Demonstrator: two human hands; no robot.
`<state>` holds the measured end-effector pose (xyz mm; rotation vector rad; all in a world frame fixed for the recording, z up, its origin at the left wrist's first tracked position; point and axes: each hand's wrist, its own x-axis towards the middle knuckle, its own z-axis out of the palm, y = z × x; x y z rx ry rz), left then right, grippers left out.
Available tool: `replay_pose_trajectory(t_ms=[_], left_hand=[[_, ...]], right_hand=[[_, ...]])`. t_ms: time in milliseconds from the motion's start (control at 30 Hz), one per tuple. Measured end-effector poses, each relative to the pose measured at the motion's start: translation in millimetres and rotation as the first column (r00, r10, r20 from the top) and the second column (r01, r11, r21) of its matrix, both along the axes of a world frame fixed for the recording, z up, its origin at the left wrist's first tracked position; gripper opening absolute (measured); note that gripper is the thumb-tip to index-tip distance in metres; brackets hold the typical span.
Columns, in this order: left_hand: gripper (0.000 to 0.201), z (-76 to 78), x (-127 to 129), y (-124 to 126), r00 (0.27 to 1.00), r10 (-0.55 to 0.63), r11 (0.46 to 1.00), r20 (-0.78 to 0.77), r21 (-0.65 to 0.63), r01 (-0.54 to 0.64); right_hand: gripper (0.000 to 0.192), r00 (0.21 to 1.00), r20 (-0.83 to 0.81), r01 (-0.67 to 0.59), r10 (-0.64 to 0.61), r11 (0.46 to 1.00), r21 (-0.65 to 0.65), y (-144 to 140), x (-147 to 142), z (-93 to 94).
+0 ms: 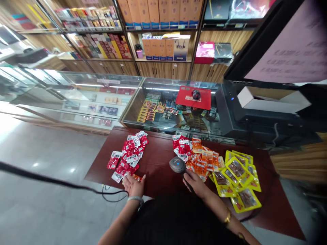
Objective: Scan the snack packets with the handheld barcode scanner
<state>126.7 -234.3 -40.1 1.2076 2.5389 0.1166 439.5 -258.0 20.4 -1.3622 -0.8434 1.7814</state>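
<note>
Nearest me, my right hand (195, 182) is wrapped around the handle of the barcode scanner (177, 165), while my left hand (134, 185) lies flat and loose, its fingertips touching an orange packet (137, 177) at the near edge of the red packets (130, 154). I judge that packet could slip off the table (158, 163) edge if nudged. Farther right, the scanner could scatter the orange pile (203, 158) it sits against.

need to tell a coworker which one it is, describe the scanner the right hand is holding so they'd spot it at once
Find the dark red table before the glass counter. Between the red packets and the orange packets, the right hand holds the scanner: the only grey, rounded thing there, with a small blue light on top.
</note>
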Motion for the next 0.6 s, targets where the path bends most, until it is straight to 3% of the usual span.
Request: replay_pose_trajectory(t_ms=[67,167,267,333,467,533,600], left_hand=[[0.1,-8.8,0.0,-8.7,0.999,0.035,0.998,0.026,-0.06,-0.034],[0.096,-22.1,4.2,-14.3,0.995,-0.025,0.994,0.096,-0.105,0.035],[0.091,-32.0,12.9,-13.4,0.973,-0.178,0.98,0.147,-0.058,0.188],[0.083,-33.6,20.6,-7.6,0.921,-0.336,0.939,0.198,0.0,0.343],[0.075,-20.7,34.5,11.9,0.774,-0.583,0.811,0.246,0.114,0.574],[0.076,-8.9,39.3,19.7,0.812,-0.561,0.828,0.161,0.118,0.548],[0.079,2.1,42.6,23.7,0.891,-0.45,0.892,0.063,0.065,0.446]], right_hand=[[0.052,1.0,-0.02,-0.013,0.013,1.0,-0.018,0.9,-1.8,0.4],[0.051,0.999,-0.038,-0.02,0.019,0.999,-0.028,1.9,-4.3,3.4],[0.052,0.999,-0.037,-0.026,0.024,0.999,-0.037,1.4,-5.1,5.6],[0.054,0.999,-0.036,-0.023,0.021,0.999,-0.045,0.0,-4.7,4.2],[0.052,0.999,-0.031,0.019,-0.021,0.998,-0.06,-4.1,-2.4,-3.9],[0.05,0.999,-0.023,0.029,-0.03,0.998,-0.053,-5.8,-0.8,-7.0],[0.049,0.999,-0.018,0.031,-0.032,0.999,-0.042,-6.8,0.7,-7.6]])
